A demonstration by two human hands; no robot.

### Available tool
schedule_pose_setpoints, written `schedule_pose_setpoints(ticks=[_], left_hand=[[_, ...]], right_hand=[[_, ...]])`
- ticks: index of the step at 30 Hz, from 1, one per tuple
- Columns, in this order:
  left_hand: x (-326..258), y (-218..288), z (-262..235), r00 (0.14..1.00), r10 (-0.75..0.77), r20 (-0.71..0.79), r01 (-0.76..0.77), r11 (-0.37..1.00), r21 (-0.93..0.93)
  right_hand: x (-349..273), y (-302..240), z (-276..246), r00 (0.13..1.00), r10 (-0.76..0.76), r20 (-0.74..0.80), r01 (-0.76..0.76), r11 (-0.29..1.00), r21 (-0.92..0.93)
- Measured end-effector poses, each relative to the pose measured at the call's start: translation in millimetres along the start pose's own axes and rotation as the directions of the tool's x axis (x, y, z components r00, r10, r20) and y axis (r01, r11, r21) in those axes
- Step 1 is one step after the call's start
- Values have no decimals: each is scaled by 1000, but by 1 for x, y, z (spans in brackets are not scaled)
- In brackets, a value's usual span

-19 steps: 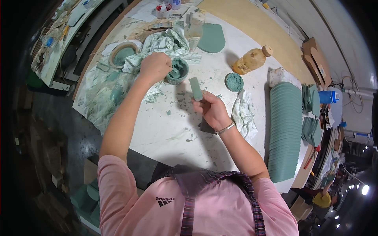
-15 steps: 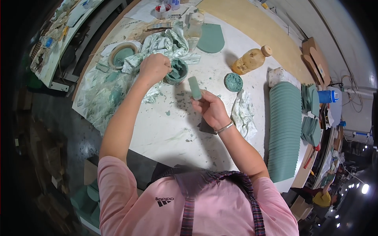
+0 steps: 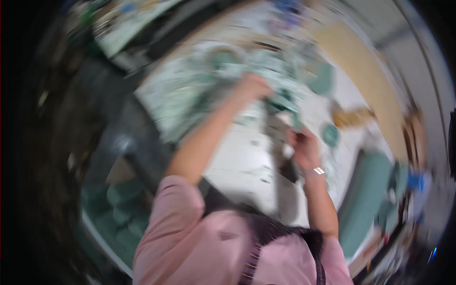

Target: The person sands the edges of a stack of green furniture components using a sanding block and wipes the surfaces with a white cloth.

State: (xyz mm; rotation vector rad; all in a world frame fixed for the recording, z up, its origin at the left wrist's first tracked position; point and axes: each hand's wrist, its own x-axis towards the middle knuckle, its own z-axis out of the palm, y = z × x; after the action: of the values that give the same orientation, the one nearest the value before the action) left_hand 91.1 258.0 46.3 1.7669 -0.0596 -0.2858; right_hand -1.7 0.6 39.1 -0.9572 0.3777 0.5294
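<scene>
The whole view is smeared by motion. My left hand is closed in a fist beside a small cup of dark green paste; what its fingers grip is hidden. To the right and nearer me, my right hand pinches a flat pale-green strip that points up and away, close to the cup. A round tub of green paste stands right of that hand. Behind the cup lies a crumpled green-stained cloth.
A bottle of yellowish liquid stands at the right, with a flat green plate behind it. A long row of stacked green plates lines the table's right side. Stained plastic sheeting covers the left, near a tape roll.
The view has swung, so the whole table appears shifted right and down, and blurred. The strip in my right hand is now closer to the paste cup. My left hand remains beside the cup.
</scene>
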Motion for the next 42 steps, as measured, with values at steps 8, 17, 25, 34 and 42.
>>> schedule_pose_setpoints(ticks=[8,17,25,34,42], left_hand=[[-54,21,64,797,434,-421,-245,868,432],[-123,29,83,447,850,-278,-442,481,757],[-148,25,86,411,848,-334,-360,487,795],[-153,28,94,421,850,-317,-433,496,753],[-164,30,67,566,695,-444,-553,719,420]], right_hand=[[10,-10,-9,995,88,55,-97,976,196],[8,-5,-15,946,88,312,-119,990,81],[15,5,-16,899,72,433,-79,997,-1],[-6,1,-3,973,20,229,-13,999,-31],[-49,35,0,993,11,-121,9,986,164]])
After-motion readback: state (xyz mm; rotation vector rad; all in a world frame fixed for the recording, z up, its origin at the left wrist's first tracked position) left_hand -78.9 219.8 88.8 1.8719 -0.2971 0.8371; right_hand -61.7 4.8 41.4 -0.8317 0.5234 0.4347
